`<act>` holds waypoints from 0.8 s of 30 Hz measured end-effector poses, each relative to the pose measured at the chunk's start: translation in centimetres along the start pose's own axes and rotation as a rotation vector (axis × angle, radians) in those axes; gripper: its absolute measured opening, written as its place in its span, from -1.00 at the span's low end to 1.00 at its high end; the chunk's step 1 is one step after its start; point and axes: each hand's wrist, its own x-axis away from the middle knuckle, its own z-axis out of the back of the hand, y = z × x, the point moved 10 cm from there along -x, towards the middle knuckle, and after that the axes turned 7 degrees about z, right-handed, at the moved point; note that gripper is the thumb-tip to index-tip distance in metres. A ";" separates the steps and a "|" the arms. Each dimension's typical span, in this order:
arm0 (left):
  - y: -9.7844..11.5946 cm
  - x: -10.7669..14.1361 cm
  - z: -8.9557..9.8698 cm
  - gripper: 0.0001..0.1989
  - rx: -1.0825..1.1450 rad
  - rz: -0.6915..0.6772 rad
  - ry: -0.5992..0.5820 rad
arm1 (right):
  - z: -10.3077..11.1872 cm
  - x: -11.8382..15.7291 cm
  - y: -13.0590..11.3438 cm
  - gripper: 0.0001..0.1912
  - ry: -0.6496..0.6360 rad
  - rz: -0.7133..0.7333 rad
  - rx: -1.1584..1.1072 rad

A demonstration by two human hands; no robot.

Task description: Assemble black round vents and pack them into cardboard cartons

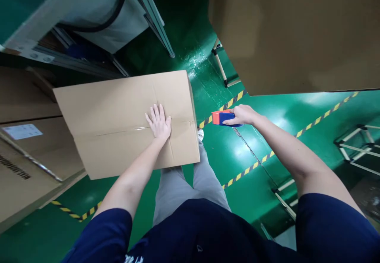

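Box: a brown cardboard box [118,100], closed, its broad face towards the person and the lower legs partly hidden by it. A seam runs along this face, with a shiny strip [141,128] on part of it.
Left hand: the left hand [158,125] lies flat on the box across the seam, fingers spread wide and gripping nothing.
Right hand: the right hand [245,114] has its fingers closed round an orange-and-blue hand tool [219,117], held in the air beyond the box's right edge, apart from it.
Step in hand: it looks like steadying the box with the palm while the tool is off the cardboard.
Next move calls for: a firm left palm so the box does not shift, and, if the tool is brought to the seam, clearance from the left fingers.
Around: stacked cartons [35,148] at the left, a large brown panel [297,33] at upper right, striped tape [249,170] on the green floor [184,187].
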 end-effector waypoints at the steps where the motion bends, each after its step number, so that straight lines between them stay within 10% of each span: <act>1: 0.1 0.0 0.1 -0.30 -0.001 -0.023 0.020 | -0.5 -0.1 0.6 -0.34 0.005 0.007 -0.015; 5: 2.1 0.1 0.6 -0.40 -0.022 -0.229 0.046 | -2.1 -2.4 0.4 -0.34 0.019 -0.021 -0.011; 11: 12.7 5.9 -3.9 -0.49 -0.013 -1.076 -0.459 | -3.5 -6.0 -3.3 -0.43 0.089 -0.186 -0.160; 18: 17.1 3.3 -9.6 -0.78 -0.124 -0.423 -0.676 | -7.8 -0.8 0.1 -0.55 0.155 -0.413 -0.287; 24: 19.9 2.4 -6.7 -0.42 0.267 -0.246 -0.719 | -10.9 8.2 -0.5 -0.45 0.751 -0.271 -1.089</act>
